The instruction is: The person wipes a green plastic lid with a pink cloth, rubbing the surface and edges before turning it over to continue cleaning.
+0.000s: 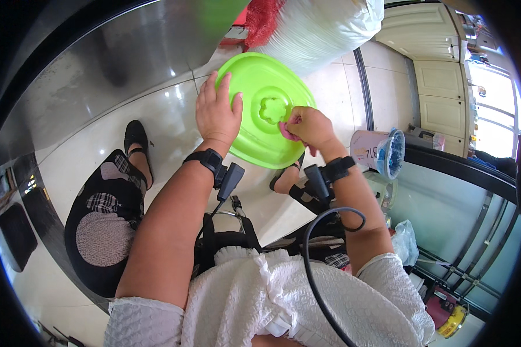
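A bright green plastic stool (254, 139), with a flower-shaped recess in the middle of its top, stands on the tiled floor between my feet. My left hand (220, 108) lies on its left rim with the fingers spread and nothing held in them. Bunched in the fingers of my right hand (308, 126) is a pink cloth (289, 132), which touches the green surface just right of the recess. The underside and any legs of the green piece are hidden.
A shiny metal panel (126, 56) stands at the upper left. Beyond the green piece are a large white plastic bag (330, 30) and a red mesh bag (262, 21). A pink bin (369, 148) with a blue liner stands at right, near a glass-panelled frame (443, 191).
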`<state>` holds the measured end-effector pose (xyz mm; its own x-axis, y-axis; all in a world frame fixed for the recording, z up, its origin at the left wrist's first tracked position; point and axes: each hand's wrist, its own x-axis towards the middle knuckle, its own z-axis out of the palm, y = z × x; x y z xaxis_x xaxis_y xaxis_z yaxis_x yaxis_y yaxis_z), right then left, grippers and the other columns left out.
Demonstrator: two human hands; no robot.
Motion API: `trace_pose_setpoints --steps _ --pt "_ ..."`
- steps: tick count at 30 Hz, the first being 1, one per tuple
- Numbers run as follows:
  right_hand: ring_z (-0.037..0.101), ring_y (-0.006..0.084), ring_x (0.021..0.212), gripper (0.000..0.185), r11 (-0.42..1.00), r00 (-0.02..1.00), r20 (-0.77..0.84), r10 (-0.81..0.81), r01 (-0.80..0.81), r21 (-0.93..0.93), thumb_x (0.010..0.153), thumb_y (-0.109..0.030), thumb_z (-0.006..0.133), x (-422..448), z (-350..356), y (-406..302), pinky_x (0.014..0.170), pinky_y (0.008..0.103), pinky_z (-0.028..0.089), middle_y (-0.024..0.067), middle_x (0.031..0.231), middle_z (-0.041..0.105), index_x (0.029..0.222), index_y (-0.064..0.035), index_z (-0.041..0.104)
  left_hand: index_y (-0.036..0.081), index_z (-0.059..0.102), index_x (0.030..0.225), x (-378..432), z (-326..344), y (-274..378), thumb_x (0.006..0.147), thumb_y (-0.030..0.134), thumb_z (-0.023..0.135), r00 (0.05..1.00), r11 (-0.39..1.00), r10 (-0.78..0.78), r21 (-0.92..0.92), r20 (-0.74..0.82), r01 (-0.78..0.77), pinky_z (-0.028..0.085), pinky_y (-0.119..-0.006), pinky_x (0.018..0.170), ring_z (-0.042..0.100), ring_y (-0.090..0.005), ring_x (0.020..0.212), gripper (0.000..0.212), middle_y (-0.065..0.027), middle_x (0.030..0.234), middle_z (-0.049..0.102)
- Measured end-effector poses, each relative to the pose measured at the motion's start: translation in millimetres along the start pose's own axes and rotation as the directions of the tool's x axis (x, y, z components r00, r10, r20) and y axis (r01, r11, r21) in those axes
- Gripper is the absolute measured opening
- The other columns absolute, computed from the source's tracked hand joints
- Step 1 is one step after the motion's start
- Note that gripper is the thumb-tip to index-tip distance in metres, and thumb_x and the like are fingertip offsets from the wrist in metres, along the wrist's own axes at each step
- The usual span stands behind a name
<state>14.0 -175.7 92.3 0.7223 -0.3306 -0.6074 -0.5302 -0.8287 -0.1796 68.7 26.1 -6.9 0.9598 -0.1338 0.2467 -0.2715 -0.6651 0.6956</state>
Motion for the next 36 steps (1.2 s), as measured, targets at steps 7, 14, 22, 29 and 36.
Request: trace_pose_setpoints --steps 7,14,22,29,36 --pt "0.055 0.0162 0.040 0.020 0.972 0.930 -0.301 -0.211 0.233 0.040 0.079 -0.023 0.074 37.8 -27.6 -20.2 0.034 0.0314 0.044 0.0051 0.060 0.061 0.082 -0.0058 0.064 0.012 0.052 0.130 -1.0 0.8 -3.8 0.086 0.028 0.063 0.999 0.999 0.035 -0.013 -0.030 -0.035 0.037 -0.045 0.104 0.045 -0.0356 0.125 0.049 -0.0151 0.137 0.047" --pt "0.059 0.0153 0.047 0.013 0.979 0.897 -0.428 -0.108 0.171 0.111 0.082 -0.021 0.070 52.0 5.9 -6.5 0.038 0.0318 0.047 0.0031 0.064 0.064 0.082 -0.0080 0.065 0.013 0.052 0.131 0.7 -1.4 -2.5 0.086 0.028 0.061 0.999 0.999 0.036 -0.003 -0.015 -0.036 0.037 -0.044 0.104 0.045 -0.0345 0.126 0.048 -0.0145 0.137 0.047" --pt "0.058 0.0156 0.042 0.010 0.902 0.940 -0.319 0.121 0.030 0.431 0.080 -0.015 0.068 -2.7 30.0 26.1 0.045 0.0305 0.046 0.0050 0.056 0.063 0.076 -0.0061 0.066 0.014 0.051 0.132 -0.7 -0.1 -4.7 0.087 0.030 0.061 1.000 1.000 0.013 0.001 -0.011 -0.013 0.036 -0.044 0.104 0.044 -0.0338 0.127 0.049 -0.0138 0.138 0.046" --pt "0.064 0.0333 0.079 0.012 0.971 0.776 -0.630 -0.017 0.164 0.176 0.076 -0.019 0.071 43.3 24.9 7.5 0.071 0.0425 0.051 0.0139 0.086 0.064 0.075 -0.0076 0.067 0.014 0.051 0.132 -0.3 2.7 -1.2 0.086 0.029 0.062 1.000 1.000 0.024 -0.019 -0.020 -0.024 0.037 -0.044 0.104 0.045 -0.0346 0.126 0.050 -0.0138 0.138 0.047" --pt "0.062 0.0303 0.079 0.002 0.767 0.657 -0.448 -0.606 0.631 -0.113 0.073 -0.009 0.066 52.8 23.5 -50.6 0.072 0.0400 0.051 0.0094 0.081 0.064 0.070 -0.0087 0.066 0.014 0.051 0.131 -0.1 1.0 -5.5 0.085 0.028 0.063 0.999 0.999 0.039 -0.010 -0.036 -0.039 0.037 -0.044 0.103 0.046 -0.0350 0.125 0.049 -0.0137 0.137 0.048"
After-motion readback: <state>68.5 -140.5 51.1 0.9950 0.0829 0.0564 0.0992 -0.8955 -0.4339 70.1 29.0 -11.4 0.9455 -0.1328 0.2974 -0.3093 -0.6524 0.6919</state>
